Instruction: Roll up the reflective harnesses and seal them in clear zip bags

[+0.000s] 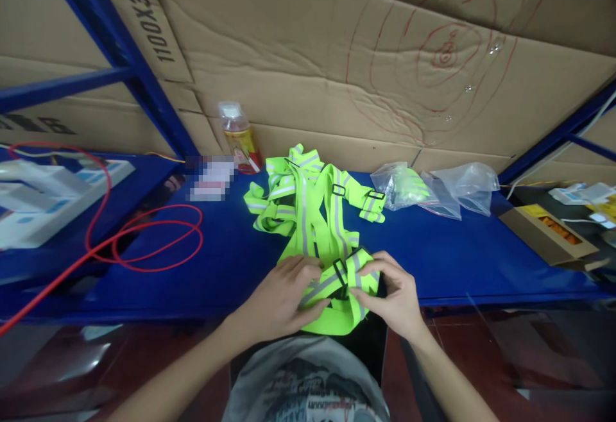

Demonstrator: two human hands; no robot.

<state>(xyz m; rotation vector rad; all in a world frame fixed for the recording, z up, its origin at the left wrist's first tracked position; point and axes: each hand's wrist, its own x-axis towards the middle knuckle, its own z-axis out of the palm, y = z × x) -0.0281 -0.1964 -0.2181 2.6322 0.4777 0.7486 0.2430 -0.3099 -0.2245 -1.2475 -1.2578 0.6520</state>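
A heap of neon yellow-green reflective straps [303, 217] with grey stripes and black buckles lies across the blue table and reaches its front edge. At that edge, my left hand [291, 294] is closed on the left side of a strap section. My right hand [392, 290] pinches a folded part of the same strap between thumb and fingers. A black slide buckle [340, 271] sits on the strap between both hands. Farther back, another buckle [338, 189] lies on the heap.
A bottle with a yellow label [240, 140] stands against the cardboard wall [269, 43]. Clear plastic bags [399, 186] lie at the back right, near an open cardboard box [548, 236]. A red hose [158, 223] coils on the left. Blue frame posts [120, 56] flank the table [447, 261].
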